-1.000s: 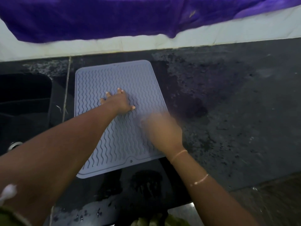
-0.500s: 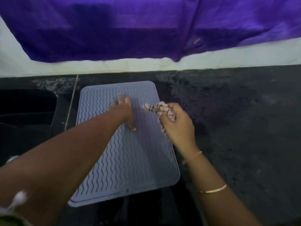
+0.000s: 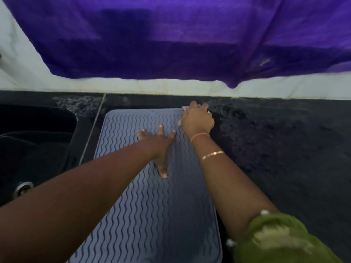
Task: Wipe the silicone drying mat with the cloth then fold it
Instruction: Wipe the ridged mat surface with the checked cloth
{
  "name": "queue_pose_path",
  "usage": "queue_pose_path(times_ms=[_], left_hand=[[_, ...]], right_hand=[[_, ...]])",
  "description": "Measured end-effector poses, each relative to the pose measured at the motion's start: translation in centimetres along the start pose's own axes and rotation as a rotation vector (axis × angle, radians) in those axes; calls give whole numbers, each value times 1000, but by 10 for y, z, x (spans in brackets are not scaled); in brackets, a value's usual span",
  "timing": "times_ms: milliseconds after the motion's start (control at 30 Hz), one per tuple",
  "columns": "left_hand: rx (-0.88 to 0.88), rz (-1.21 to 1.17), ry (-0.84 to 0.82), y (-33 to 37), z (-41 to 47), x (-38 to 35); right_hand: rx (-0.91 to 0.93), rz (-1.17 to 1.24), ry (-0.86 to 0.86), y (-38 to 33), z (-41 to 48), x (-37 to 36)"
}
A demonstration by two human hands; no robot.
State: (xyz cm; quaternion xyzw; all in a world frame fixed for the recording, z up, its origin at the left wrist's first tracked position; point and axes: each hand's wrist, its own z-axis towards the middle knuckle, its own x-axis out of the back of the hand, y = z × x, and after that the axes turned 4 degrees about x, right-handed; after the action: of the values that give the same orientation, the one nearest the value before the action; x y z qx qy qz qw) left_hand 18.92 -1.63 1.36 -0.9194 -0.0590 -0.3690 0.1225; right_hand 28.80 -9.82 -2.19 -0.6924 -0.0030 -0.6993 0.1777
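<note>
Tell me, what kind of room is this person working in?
Most likely a home kitchen. A dark stone counter runs beside a black sink with a metal drain, and a ridged grey drying mat lies flat on the counter under both hands.

My mat [image 3: 152, 215] is grey-blue with wavy darker ridges. The surface [image 3: 284, 158] is black, speckled grey. A purple cloth [image 3: 171, 38] hangs above it. My sleeve [image 3: 281, 242] is green, my bangles [image 3: 212, 154] gold.
</note>
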Motion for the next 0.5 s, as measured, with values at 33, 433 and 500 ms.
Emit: queue_pose_path(times_ms=[33, 433, 500], left_hand=[[7, 13, -1, 1, 1, 0], [12, 41, -6, 1, 0, 4], [14, 39, -11, 1, 0, 4]], right_hand=[[-29, 11, -4, -2, 15, 0], [116, -1, -61, 32, -45, 11], [80, 6, -75, 30, -50, 9]])
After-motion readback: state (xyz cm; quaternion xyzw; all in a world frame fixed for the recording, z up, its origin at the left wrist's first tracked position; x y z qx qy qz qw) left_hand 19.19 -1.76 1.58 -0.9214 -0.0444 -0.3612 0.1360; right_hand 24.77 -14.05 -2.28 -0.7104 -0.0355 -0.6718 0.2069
